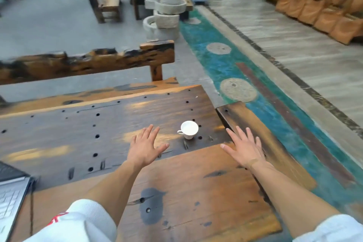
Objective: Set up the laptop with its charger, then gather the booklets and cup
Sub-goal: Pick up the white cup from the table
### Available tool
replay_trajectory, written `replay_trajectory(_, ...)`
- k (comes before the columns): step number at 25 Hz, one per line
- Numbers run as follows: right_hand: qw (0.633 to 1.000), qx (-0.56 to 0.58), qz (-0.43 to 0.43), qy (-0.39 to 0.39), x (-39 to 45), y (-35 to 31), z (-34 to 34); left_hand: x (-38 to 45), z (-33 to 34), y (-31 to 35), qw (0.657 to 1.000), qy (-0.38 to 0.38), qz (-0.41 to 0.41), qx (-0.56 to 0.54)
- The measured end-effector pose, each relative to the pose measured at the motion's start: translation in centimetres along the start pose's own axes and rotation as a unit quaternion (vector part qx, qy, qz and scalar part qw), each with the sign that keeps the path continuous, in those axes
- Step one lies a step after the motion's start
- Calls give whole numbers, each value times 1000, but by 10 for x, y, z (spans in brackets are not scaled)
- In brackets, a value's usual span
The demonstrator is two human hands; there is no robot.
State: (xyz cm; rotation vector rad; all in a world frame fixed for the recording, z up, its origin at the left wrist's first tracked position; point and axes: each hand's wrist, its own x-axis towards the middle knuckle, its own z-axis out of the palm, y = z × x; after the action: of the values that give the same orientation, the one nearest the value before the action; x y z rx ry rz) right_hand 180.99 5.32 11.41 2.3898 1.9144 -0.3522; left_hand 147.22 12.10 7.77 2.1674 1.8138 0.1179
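Note:
A small white cup point(189, 129) with a handle on its left stands upright on the dark wooden table point(78, 127), near the right end. My left hand point(146, 146) hovers just left of the cup, fingers spread and straight, holding nothing. To the cup's right, my right hand point(243, 148) is stretched out flat over the table's edge, also holding nothing. The open silver laptop point(11, 196) shows partly at the bottom left, and a dark cable point(31, 208) runs down beside it. No booklets are in view.
A rough wooden bench back point(86, 63) runs along the table's far side. A lower wooden plank point(261, 139) adjoins the table at the right. Beyond it lie a teal floor strip point(222, 68), stone basins point(165, 15) and tan cushions point(322, 10).

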Motion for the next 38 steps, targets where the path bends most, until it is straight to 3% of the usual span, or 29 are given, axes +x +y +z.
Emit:
replay_trajectory(9, 989, -20, -129, -68, 120, 13, 3, 27, 21, 25, 988, 15, -151, -36)
replay_trajectory(17, 977, -5, -178, -119, 189, 15, 35, 70, 49, 58, 979, -47, -193, -42)
replay_trajectory(30, 964, 55, -165, -202, 234, -29, 103, 154, 105, 31, 950, -207, -195, -125)
replay_trajectory(38, 952, 143, -127, -238, 248, -49, 119, 195, 128, 31, 905, -187, -231, -305)
